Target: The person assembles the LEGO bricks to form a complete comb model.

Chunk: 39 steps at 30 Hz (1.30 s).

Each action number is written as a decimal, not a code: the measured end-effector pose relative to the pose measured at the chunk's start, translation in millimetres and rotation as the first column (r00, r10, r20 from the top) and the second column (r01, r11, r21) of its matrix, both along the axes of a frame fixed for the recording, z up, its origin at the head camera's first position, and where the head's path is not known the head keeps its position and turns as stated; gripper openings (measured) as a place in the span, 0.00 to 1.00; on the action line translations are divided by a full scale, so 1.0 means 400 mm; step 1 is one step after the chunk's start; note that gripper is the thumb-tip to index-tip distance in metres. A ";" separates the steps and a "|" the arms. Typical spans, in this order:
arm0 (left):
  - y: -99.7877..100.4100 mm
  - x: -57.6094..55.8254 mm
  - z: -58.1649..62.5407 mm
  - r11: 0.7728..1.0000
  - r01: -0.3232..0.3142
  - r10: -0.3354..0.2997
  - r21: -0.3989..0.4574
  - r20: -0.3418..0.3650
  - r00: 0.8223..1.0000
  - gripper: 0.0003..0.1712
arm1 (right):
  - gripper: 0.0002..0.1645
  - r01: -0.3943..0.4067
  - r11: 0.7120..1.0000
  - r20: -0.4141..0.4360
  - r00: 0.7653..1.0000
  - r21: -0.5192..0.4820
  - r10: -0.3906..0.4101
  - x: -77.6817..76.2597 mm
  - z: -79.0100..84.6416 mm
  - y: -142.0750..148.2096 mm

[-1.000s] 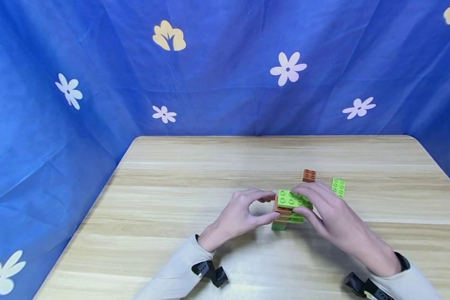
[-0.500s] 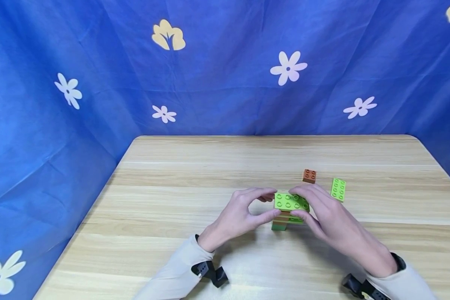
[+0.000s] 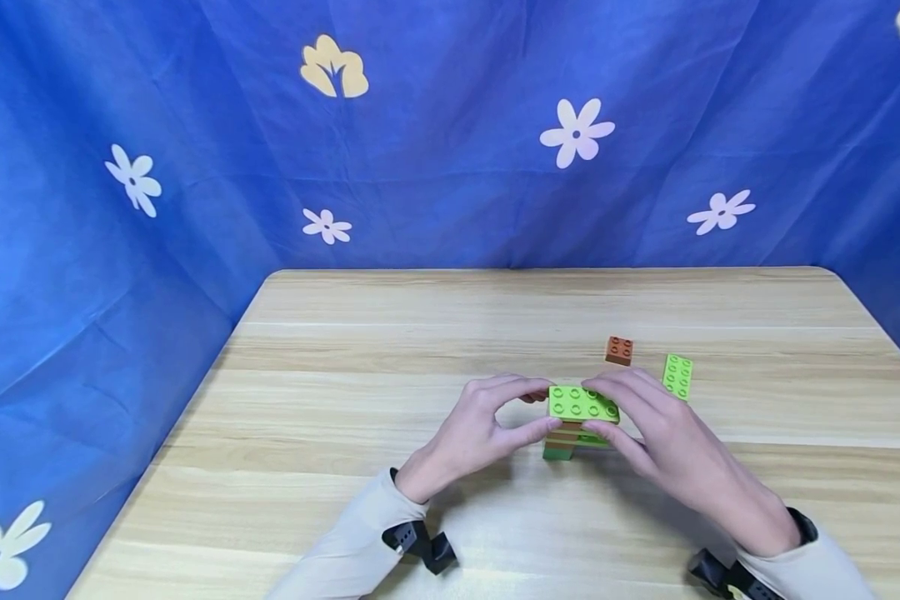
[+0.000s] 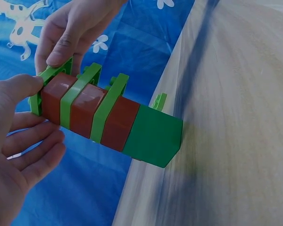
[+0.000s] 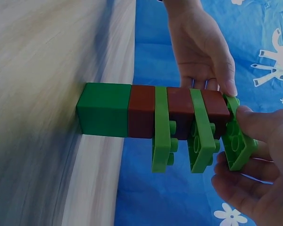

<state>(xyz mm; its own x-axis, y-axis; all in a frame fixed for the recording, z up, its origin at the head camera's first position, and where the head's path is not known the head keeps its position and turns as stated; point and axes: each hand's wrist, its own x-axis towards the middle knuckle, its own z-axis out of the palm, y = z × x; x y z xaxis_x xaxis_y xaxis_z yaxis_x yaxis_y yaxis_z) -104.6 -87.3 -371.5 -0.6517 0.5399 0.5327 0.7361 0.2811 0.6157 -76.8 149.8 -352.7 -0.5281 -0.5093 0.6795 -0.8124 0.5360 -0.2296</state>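
A stacked tower of toy building bricks stands upright on the table, with a dark green block [image 5: 106, 110] at its foot. Above that, brown bricks [image 4: 87, 108] alternate with thin light green plates [image 5: 161, 129] that jut out to the right. The topmost light green plate [image 3: 577, 404] lies over the upper brown brick, slightly slanted in the right wrist view. My right hand [image 3: 663, 433] pinches this plate's right part between thumb and fingers. At the tower's left side, my left hand [image 3: 487, 429] holds its top end between thumb and fingers.
Behind the tower, a loose brown brick [image 3: 618, 351] with studs sits on the wooden table [image 3: 390, 358]. A loose light green plate [image 3: 677, 377] lies to its right, just beyond the right hand. A blue flowered cloth [image 3: 450, 150] hangs along the table's far and left sides.
The top plate, held higher and farther right a second ago, has come left and down over the tower. My right hand moved slightly with it; the left hand stayed put.
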 end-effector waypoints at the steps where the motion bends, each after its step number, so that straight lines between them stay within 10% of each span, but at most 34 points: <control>1: 0.000 0.000 0.000 1.000 0.002 -0.002 0.001 0.000 1.000 0.22 | 0.30 -0.001 1.000 0.005 1.000 0.000 0.001 0.000 -0.001 0.001; 39: 0.004 -0.008 0.022 0.999 0.016 -0.018 -0.029 -0.061 0.998 0.21 | 0.29 -0.055 0.998 -0.042 0.998 0.029 0.056 -0.006 0.014 0.004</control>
<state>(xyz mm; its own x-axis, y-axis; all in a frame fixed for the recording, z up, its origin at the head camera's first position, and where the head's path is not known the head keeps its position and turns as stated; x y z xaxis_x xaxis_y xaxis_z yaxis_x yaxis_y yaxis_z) -107.8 -85.8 -362.5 -0.6088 0.5663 0.5555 0.7772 0.2853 0.5609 -79.3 151.3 -347.2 -0.4694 -0.5558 0.6861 -0.8498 0.4955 -0.1801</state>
